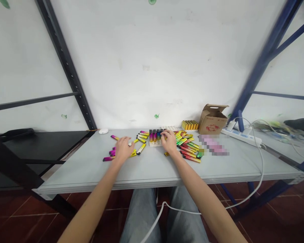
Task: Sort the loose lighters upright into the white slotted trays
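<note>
Across the middle of the pale grey tabletop [152,168], slim metallic sticks in pink, yellow and green gradients lie in two loose heaps. The left heap [139,143] is under and around the left hand [123,148]. The right heap [188,148] fans out just right of the right hand [169,141].

Between the heaps stands a small white tray [155,144] with a row of dark-topped upright sticks [155,134]. The left hand rests palm down on its heap, fingers reaching far. Whether it pinches a stick cannot be told at this size. The right hand's fingers curl at the tray's right end, touching or just beside the standing row, and its grip is equally unclear.

The main risk seems to be the standing row. A knuckle or wrist brushing it could tip the sticks over or shove the light tray. The loose sticks are round and smooth, so a sweeping palm could roll some toward the near edge, where several already lie.

A white cable [259,162] hangs off the right of the table from a white power strip [243,135]. It trails past the knees, and a leg catching it could drag the strip into the brown cardboard box [212,120].
</note>
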